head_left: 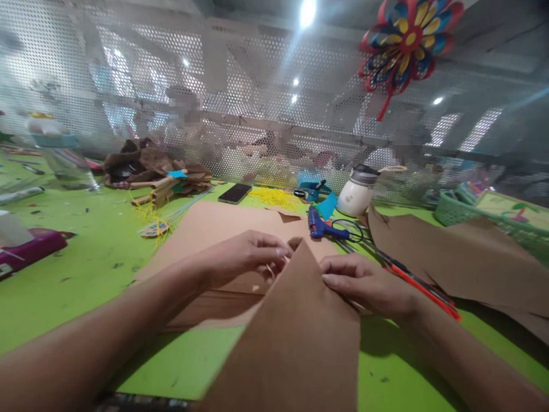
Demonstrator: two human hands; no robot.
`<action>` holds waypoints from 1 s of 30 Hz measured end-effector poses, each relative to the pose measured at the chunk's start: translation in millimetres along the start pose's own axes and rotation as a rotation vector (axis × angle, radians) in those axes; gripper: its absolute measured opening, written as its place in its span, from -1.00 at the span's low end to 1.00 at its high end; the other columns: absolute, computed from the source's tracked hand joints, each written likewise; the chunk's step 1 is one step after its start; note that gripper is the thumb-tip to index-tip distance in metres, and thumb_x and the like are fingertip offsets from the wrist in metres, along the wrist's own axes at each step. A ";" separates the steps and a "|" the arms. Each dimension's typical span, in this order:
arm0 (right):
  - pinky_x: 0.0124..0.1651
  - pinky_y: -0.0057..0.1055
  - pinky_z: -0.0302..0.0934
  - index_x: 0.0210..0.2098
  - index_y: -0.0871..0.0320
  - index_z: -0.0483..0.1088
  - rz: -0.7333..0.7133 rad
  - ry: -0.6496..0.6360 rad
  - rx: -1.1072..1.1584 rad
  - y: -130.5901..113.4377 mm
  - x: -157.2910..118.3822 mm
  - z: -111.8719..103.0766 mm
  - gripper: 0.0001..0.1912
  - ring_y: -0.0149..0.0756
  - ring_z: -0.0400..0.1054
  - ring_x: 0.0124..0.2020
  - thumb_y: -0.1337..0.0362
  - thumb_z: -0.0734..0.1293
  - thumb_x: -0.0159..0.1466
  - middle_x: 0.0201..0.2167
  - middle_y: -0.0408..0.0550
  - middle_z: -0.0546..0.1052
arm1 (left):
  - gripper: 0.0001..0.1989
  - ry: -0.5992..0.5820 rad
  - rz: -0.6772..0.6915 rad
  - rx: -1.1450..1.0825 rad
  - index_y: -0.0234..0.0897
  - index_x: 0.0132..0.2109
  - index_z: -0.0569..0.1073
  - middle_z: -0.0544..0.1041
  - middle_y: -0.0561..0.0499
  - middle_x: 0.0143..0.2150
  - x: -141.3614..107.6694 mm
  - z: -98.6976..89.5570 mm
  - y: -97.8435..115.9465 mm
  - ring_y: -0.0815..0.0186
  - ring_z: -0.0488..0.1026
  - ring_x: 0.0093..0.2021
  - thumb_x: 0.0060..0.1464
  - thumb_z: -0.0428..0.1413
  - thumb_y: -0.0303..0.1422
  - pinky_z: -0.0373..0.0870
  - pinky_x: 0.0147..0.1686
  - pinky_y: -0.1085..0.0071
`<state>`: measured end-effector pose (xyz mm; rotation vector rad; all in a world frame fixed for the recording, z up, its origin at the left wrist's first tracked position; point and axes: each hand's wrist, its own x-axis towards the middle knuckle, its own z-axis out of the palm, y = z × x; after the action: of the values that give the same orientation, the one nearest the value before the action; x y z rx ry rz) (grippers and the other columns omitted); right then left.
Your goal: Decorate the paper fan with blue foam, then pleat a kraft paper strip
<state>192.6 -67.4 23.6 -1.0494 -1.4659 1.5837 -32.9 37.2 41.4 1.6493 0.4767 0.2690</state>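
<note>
A folded sheet of brown kraft paper stands up toward me, its pointed top between my two hands. My left hand is closed at the left of that point, its fingertips partly hidden behind the paper. On the right edge of the sheet, my right hand pinches the paper between thumb and fingers. Flat beneath lies a lighter brown sheet. Just beyond my right hand are a blue glue gun and a red-handled tool.
Beyond are a phone, yellow shredded strips and a white jar. More brown paper and a green basket occupy the right. At left stand a purple box and a clear container. A perforated panel borders the green table.
</note>
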 end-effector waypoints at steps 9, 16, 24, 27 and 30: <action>-0.17 -0.37 0.26 -0.19 0.14 0.51 -0.150 0.042 -0.728 -9.8 10.5 11.3 -0.71 -0.22 0.40 -0.20 0.21 0.17 0.33 -0.30 -0.08 0.56 | -0.60 0.070 0.089 0.599 -0.36 -0.16 0.53 0.57 -0.10 -0.25 2.8 15.7 8.2 0.26 0.43 -0.31 0.14 0.00 -0.11 0.26 -0.34 0.43; -0.30 -0.40 0.22 -0.33 0.17 0.47 -0.174 0.212 -0.945 -7.1 16.7 15.3 -0.77 -0.31 0.38 -0.36 0.28 0.19 0.30 -0.40 -0.08 0.55 | -0.79 0.203 0.152 0.912 -0.26 -0.28 0.53 0.54 0.00 -0.44 0.2 26.3 -4.8 0.34 0.36 -0.48 0.10 0.03 -0.28 0.10 -0.51 0.49; -0.23 -0.37 0.23 -0.35 0.19 0.46 -0.257 0.226 -1.014 4.3 20.1 1.4 -0.88 -0.31 0.35 -0.32 0.28 0.30 0.24 -0.38 -0.05 0.49 | -0.83 0.245 0.068 0.724 -0.30 -0.38 0.51 0.47 -0.01 -0.37 12.0 14.6 -23.3 0.29 0.38 -0.36 -0.02 0.09 -0.30 0.22 -0.43 0.47; -0.20 -0.35 0.24 -0.29 0.19 0.47 -0.253 0.203 -1.022 7.9 21.2 -0.5 -0.88 -0.30 0.35 -0.29 0.30 0.30 0.24 -0.35 -0.04 0.49 | -0.83 0.271 0.034 0.711 -0.29 -0.39 0.52 0.45 -0.02 -0.33 13.6 15.1 -27.9 0.28 0.39 -0.34 -0.03 0.10 -0.29 0.24 -0.42 0.46; -0.18 -0.36 0.23 -0.26 0.20 0.48 -0.282 0.179 -1.008 11.1 24.0 -0.1 -0.87 -0.30 0.35 -0.27 0.31 0.30 0.25 -0.35 -0.03 0.49 | -0.83 0.276 0.035 0.724 -0.29 -0.36 0.53 0.46 -0.02 -0.34 13.4 17.6 -27.0 0.27 0.38 -0.33 0.00 0.09 -0.30 0.24 -0.41 0.44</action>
<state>183.2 -46.5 10.4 -1.3668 -2.2095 0.4719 -17.3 29.8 11.0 2.3399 0.8189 0.3800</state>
